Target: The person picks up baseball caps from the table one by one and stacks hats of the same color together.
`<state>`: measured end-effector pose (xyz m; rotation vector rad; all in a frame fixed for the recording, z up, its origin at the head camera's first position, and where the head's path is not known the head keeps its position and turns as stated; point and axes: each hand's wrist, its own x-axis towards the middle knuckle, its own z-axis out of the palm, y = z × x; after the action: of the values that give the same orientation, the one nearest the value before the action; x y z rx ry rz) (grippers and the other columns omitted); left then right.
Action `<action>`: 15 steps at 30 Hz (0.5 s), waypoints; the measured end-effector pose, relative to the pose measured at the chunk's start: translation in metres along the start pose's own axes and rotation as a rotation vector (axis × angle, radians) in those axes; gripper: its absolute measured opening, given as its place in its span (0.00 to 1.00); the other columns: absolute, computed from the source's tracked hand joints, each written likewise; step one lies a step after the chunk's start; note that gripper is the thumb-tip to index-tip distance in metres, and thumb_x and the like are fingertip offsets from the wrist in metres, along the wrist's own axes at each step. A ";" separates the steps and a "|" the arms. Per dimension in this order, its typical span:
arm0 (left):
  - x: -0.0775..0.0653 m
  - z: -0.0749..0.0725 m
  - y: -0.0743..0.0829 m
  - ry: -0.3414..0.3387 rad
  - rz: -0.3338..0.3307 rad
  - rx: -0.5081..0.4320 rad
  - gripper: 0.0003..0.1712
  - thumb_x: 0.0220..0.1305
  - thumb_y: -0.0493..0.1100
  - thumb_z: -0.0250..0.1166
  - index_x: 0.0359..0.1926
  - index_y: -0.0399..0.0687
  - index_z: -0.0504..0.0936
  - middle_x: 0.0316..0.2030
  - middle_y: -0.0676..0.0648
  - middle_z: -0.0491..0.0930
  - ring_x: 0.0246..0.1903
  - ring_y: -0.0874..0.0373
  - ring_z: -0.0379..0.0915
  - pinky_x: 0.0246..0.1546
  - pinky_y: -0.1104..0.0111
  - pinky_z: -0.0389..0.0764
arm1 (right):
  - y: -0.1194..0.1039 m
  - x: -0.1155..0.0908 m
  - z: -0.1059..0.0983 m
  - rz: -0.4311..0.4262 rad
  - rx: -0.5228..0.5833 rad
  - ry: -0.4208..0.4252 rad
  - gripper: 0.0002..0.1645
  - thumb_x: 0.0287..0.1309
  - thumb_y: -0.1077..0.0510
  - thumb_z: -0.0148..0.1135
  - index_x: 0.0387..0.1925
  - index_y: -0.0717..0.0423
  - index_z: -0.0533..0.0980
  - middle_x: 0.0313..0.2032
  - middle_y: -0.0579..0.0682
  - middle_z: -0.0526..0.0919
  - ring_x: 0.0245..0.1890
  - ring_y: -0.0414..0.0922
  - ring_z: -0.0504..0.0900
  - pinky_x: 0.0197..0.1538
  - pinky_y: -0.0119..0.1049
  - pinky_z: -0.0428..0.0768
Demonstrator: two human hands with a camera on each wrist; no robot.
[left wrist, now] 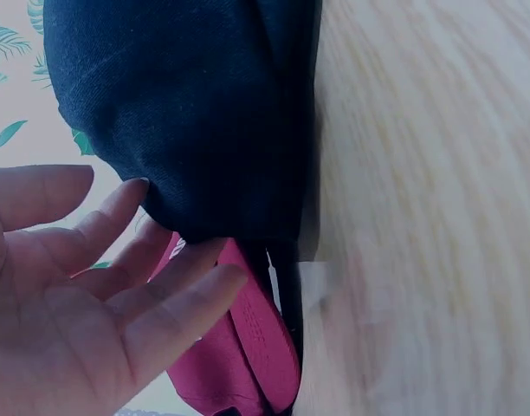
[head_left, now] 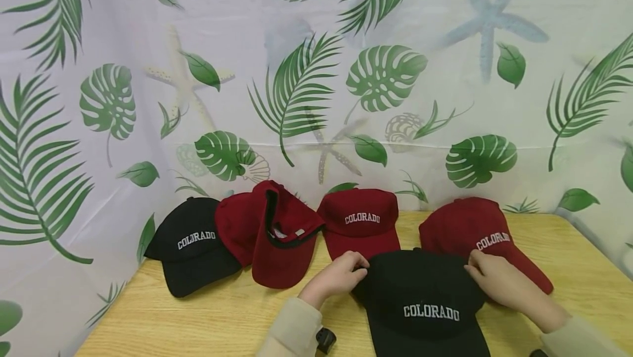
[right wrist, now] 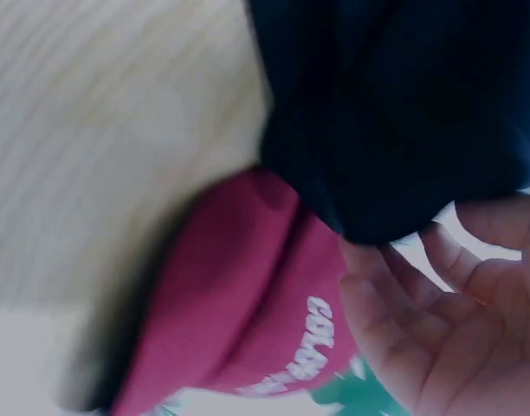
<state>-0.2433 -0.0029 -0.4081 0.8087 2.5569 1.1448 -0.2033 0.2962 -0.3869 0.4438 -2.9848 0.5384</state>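
Observation:
A black cap (head_left: 425, 285) with white COLORADO lettering faces the front of the table, its brim running past the lower edge of the head view. My left hand (head_left: 338, 274) touches its left side; in the left wrist view the fingers (left wrist: 183, 295) are spread and loosely bent at the cloth's edge. On the other side my right hand (head_left: 509, 285) touches the cap with its fingertips. The right wrist view shows these fingers (right wrist: 395, 321) loosely bent along the black edge. A red cap (head_left: 462, 225) lies just behind the right hand.
Behind stand a red COLORADO cap (head_left: 361, 219), a tilted red cap (head_left: 287, 236) showing its inside, another red cap (head_left: 234, 219) partly hidden, and a black COLORADO cap (head_left: 198, 247) at far left. A leaf-patterned cloth (head_left: 316, 99) hangs behind the wooden table (head_left: 198, 329).

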 end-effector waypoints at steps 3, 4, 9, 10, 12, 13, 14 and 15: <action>0.002 0.001 0.000 0.020 0.001 -0.018 0.08 0.63 0.39 0.52 0.41 0.40 0.72 0.39 0.48 0.70 0.40 0.58 0.67 0.43 0.68 0.68 | -0.008 -0.011 -0.010 0.026 -0.053 0.044 0.10 0.51 0.62 0.58 0.23 0.54 0.65 0.17 0.43 0.62 0.18 0.38 0.63 0.22 0.32 0.62; 0.003 0.002 0.000 0.030 -0.001 -0.025 0.08 0.63 0.40 0.53 0.41 0.41 0.71 0.38 0.48 0.70 0.39 0.58 0.67 0.42 0.68 0.68 | -0.012 -0.015 -0.014 0.029 -0.070 0.051 0.11 0.51 0.61 0.59 0.22 0.54 0.65 0.16 0.43 0.62 0.18 0.38 0.62 0.22 0.32 0.62; 0.019 0.004 0.007 0.061 -0.005 -0.028 0.13 0.65 0.47 0.51 0.42 0.41 0.71 0.36 0.49 0.73 0.36 0.58 0.69 0.39 0.68 0.70 | -0.036 -0.043 -0.021 -0.076 -0.117 -0.025 0.15 0.48 0.50 0.63 0.22 0.48 0.65 0.18 0.39 0.61 0.18 0.33 0.61 0.21 0.28 0.63; 0.023 0.004 0.009 0.054 -0.004 -0.017 0.14 0.65 0.48 0.51 0.42 0.42 0.72 0.35 0.49 0.73 0.35 0.59 0.69 0.38 0.69 0.70 | -0.040 -0.048 -0.019 -0.126 -0.120 -0.070 0.15 0.48 0.47 0.63 0.24 0.47 0.66 0.19 0.37 0.61 0.18 0.31 0.62 0.21 0.27 0.64; 0.032 0.005 0.013 0.029 -0.002 0.000 0.16 0.65 0.50 0.50 0.42 0.42 0.73 0.34 0.50 0.74 0.34 0.60 0.69 0.37 0.70 0.70 | -0.047 -0.057 -0.013 -0.224 -0.110 -0.175 0.17 0.47 0.41 0.61 0.27 0.46 0.67 0.22 0.35 0.62 0.20 0.30 0.63 0.22 0.27 0.67; 0.036 0.006 0.015 0.010 -0.002 0.008 0.17 0.65 0.51 0.50 0.41 0.42 0.74 0.34 0.51 0.74 0.34 0.61 0.69 0.37 0.71 0.70 | -0.050 -0.060 -0.009 -0.267 -0.115 -0.232 0.18 0.48 0.39 0.59 0.29 0.45 0.67 0.24 0.35 0.61 0.22 0.30 0.63 0.23 0.27 0.67; 0.040 0.007 0.017 -0.010 -0.002 0.017 0.17 0.64 0.51 0.50 0.41 0.42 0.75 0.33 0.52 0.74 0.33 0.61 0.68 0.36 0.71 0.69 | -0.052 -0.063 -0.003 -0.321 -0.124 -0.269 0.19 0.49 0.38 0.58 0.30 0.46 0.67 0.25 0.35 0.61 0.22 0.30 0.62 0.23 0.26 0.66; 0.043 0.008 0.018 -0.028 -0.002 0.023 0.17 0.64 0.51 0.50 0.40 0.42 0.75 0.32 0.52 0.73 0.32 0.62 0.68 0.35 0.71 0.69 | -0.054 -0.065 0.002 -0.377 -0.143 -0.296 0.19 0.49 0.38 0.56 0.32 0.46 0.67 0.26 0.34 0.61 0.23 0.30 0.62 0.23 0.26 0.66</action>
<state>-0.2682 0.0365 -0.3990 0.8211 2.5523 1.0974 -0.1252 0.2643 -0.3794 1.1276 -3.0563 0.2389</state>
